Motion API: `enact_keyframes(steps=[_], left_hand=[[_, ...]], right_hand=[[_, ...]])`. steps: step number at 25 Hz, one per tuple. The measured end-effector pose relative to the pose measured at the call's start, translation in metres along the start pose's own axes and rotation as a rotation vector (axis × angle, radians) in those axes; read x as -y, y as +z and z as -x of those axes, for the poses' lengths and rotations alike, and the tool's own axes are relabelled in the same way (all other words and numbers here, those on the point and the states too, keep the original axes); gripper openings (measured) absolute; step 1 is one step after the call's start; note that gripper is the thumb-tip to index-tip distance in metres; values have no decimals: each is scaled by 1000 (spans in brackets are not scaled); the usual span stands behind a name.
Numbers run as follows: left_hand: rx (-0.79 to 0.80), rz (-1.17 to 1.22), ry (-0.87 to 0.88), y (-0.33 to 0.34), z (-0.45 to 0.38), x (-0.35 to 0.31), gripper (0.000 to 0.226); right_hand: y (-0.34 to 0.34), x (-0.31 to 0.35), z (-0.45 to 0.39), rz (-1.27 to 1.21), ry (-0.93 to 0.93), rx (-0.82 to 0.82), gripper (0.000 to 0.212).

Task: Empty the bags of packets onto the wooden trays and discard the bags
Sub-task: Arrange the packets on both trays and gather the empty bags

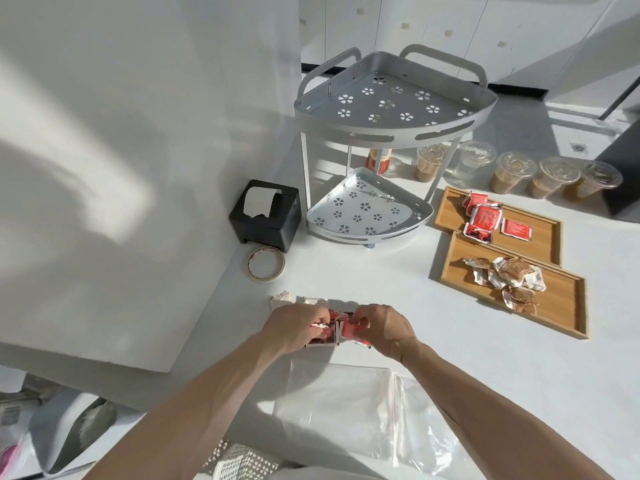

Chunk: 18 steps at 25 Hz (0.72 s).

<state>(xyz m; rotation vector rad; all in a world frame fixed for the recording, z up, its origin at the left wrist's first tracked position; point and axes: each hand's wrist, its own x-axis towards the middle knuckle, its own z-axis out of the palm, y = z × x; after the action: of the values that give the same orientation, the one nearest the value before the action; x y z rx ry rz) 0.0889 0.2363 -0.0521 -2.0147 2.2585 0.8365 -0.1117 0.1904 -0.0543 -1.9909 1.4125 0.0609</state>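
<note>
Both hands meet on a bunch of red packets [341,329] at the middle of the white counter. My left hand [294,325] grips its left side, my right hand [384,327] its right side. Whether a clear bag surrounds the bunch I cannot tell. Two white-brown packets [298,300] lie just behind my left hand. An empty clear plastic bag [363,410] lies flat in front of my arms. At the right are two wooden trays: the far tray [446,209] holds red packets [485,218], the near tray [561,306] holds brown packets [509,278].
A two-tier grey corner rack [394,133] stands at the back. To its left are a black dispenser box [265,216] and a tape roll [266,264]. Several lidded plastic cups [512,171] line up behind the trays. A white basket [242,462] sits at the bottom edge.
</note>
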Motion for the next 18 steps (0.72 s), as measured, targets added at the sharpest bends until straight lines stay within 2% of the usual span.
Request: enact_keyframes(steps=[5, 14, 18], left_hand=[[-57, 29, 47, 7, -30, -17, 18], [-61, -308, 66, 26, -47, -30, 21], [1, -317, 93, 19, -51, -41, 17]], right_hand=[[-25, -44, 14, 21, 161, -77, 20], [-42, -103, 43, 123, 353, -119, 25], [-46, -117, 52, 130, 368, -142, 25]])
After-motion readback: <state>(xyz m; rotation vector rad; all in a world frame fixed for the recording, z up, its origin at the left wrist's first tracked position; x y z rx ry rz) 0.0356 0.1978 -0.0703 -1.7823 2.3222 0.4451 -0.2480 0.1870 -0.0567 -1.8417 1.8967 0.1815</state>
